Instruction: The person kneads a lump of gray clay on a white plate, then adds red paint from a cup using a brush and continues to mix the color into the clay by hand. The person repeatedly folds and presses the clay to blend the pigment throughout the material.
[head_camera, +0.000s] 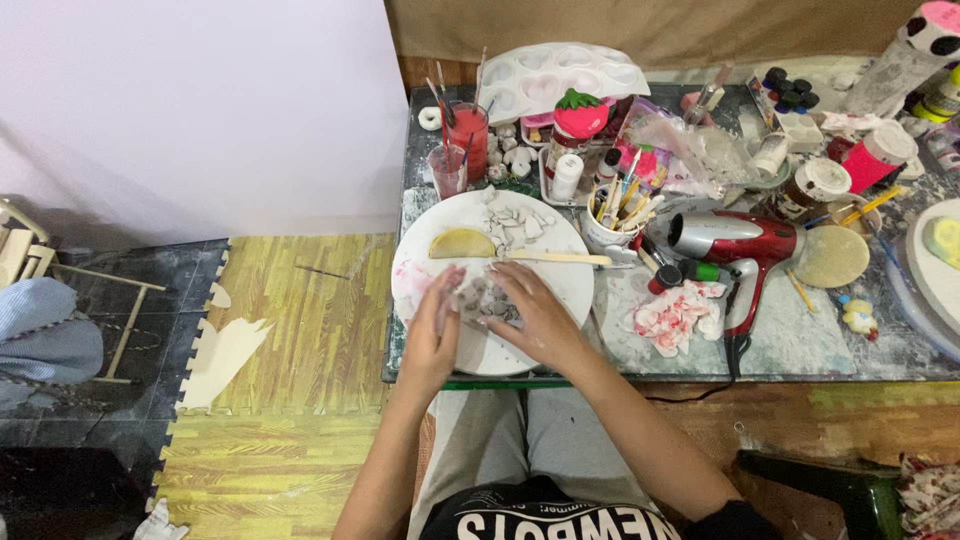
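The left hand (434, 335) lies at the near left of the round white board (560, 290), fingers cupped and half closed against the left side of a grey clay lump (487, 300). The lump sits in the near middle of the board, pressed between both hands. The right hand (535, 318) covers its right side, fingers curved over the top and thumb tucked in; how firmly it grips I cannot tell.

Judging from this, the clay is being gathered and pressed together. It would go best with even pressure from both palms, the lump kept over the board's centre and not its near rim, which overhangs the table's front edge (700, 378).

Behind the hands, a yellow half-round piece (461, 243) rests on the board's far left, with pale shards (512, 226) just right of it and a wooden stick (560, 258) lying across toward the right rim. Wrists should stay low so they do not sweep these.

Past the far edge stand two red cups (460, 140) with brushes. Right of the board is a cup of tools (620, 215), then a red hair dryer (735, 245) with a stained red-and-white tissue (675, 315) beside it, and a tan disc (832, 257) nearer the right end.
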